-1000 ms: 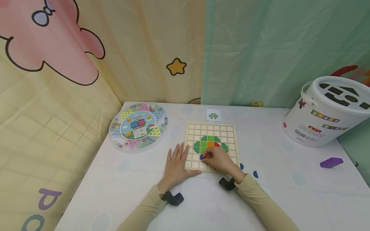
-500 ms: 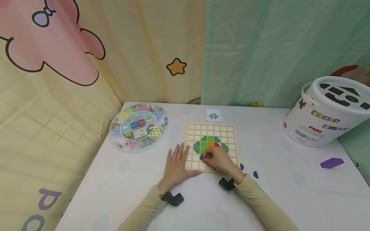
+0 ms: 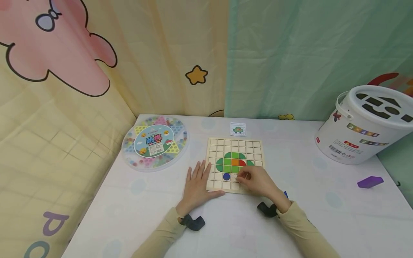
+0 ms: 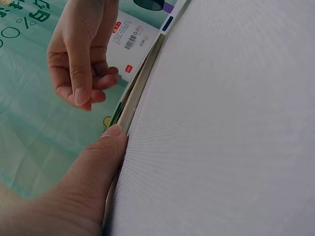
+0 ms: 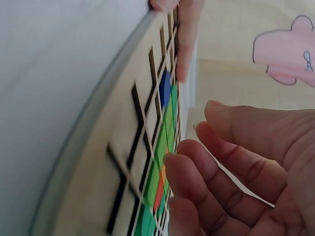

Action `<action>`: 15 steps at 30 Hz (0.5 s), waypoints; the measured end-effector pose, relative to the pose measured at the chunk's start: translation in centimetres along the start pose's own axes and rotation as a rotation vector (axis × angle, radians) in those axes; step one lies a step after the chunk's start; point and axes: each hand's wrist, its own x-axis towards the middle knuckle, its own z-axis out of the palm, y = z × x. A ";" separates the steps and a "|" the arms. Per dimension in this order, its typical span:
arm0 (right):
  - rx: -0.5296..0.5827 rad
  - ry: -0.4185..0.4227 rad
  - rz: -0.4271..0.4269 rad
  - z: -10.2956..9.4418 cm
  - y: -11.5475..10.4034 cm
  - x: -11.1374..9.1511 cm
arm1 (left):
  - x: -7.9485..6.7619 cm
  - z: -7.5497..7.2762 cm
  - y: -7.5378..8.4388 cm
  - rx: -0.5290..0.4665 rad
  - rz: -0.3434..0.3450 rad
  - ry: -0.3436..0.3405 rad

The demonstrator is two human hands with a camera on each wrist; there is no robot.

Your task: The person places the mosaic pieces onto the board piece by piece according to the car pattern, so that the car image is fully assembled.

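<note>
A wooden grid board (image 3: pixel 219 184) lies on the table with green, orange and red flat pieces (image 3: pixel 235 162) set in its middle squares. Below them a round blue shape (image 3: pixel 226 176) fills one square. My left hand (image 3: pixel 196 182) rests with straight fingers on the board's left side, its thumb along the near edge, as the left wrist view also shows. My right hand (image 3: pixel 256 181) is over the board's lower right, just right of the blue shape. In the right wrist view its fingers (image 5: pixel 184 177) are loosely bent, with nothing between them and the thumb.
A small picture card (image 3: pixel 238 129) lies behind the board. At the back left is a round marble game box (image 3: pixel 155 141). A white bucket (image 3: pixel 348 139) and a purple block (image 3: pixel 370 181) stand at the right. A blue piece (image 3: pixel 285 194) peeks out behind the right wrist.
My right hand has let go of the blue piece and moved right, uncovering the whole blue circle. It now hides one of the loose blue pieces beside the board. The left hand stays put.
</note>
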 end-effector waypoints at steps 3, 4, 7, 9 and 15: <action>-0.011 0.033 0.038 -1.4 0.8 -0.8 | 0.0 -0.1 0.0 -0.003 -0.006 -0.012; -0.017 0.046 0.049 -1.8 1.1 -1.0 | 0.0 -0.1 0.0 -0.004 -0.008 -0.013; -0.028 0.088 0.080 -3.2 2.1 -1.9 | 0.0 -0.1 0.0 -0.012 -0.005 -0.011; -0.036 0.117 0.099 -3.9 2.7 -2.4 | 0.0 -0.1 0.0 -0.012 -0.005 -0.013; -0.057 0.186 0.156 -5.5 4.7 -4.2 | 0.0 -0.1 0.0 -0.012 -0.006 -0.016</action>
